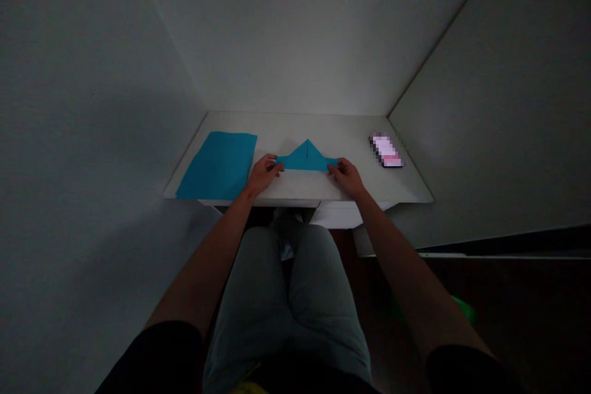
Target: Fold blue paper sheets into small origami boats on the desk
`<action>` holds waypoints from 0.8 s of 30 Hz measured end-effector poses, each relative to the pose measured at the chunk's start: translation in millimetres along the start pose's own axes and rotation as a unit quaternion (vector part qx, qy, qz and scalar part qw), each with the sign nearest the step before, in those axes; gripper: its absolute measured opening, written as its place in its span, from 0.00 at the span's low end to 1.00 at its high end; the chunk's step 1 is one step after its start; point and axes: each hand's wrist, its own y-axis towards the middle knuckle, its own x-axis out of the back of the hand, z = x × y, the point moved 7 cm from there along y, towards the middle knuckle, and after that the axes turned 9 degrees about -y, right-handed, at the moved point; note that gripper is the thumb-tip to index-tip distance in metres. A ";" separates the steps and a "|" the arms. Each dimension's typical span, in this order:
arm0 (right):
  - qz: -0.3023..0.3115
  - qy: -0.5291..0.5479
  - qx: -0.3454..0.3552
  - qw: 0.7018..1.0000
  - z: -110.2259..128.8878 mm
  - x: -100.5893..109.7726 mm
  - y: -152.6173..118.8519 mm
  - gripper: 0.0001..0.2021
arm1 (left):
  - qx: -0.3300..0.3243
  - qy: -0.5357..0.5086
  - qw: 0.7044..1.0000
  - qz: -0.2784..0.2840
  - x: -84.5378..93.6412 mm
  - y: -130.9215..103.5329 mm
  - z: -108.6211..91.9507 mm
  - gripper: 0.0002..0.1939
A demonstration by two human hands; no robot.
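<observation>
A folded sheet of blue paper (305, 159) is in front of me at the middle of the desk, with a peaked triangle on top and a strip along its lower edge. My left hand (265, 173) pinches the left end of that strip between thumb and fingers. At the opposite end, my right hand (346, 176) pinches the strip in the same way. A short dark line runs down from the peak.
Flat blue sheets (219, 165) lie on the left of the white desk (295, 188). Toward the right edge is a phone (386, 151) with a lit, blurred screen. Walls rise behind the desk and on both sides. A drawer (339, 215) sits below the front edge.
</observation>
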 end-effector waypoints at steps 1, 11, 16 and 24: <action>-0.001 0.009 -0.002 1.000 -0.3 -0.4 0.3 0.28 | -0.005 -0.005 1.000 0.002 -0.5 -0.3 -0.8 0.18; -0.008 -0.059 0.003 0.998 1.2 7.5 -2.4 0.25 | -0.021 0.058 0.998 0.017 0.8 -3.0 -3.8 0.22; -0.020 -0.074 -0.007 0.997 0.5 9.1 -2.8 0.26 | -0.017 0.079 0.997 -0.005 3.1 -4.1 -4.0 0.22; -0.029 -0.080 -0.007 0.996 1.9 8.1 -3.9 0.27 | -0.038 0.129 0.991 -0.008 3.9 -7.1 -11.1 0.15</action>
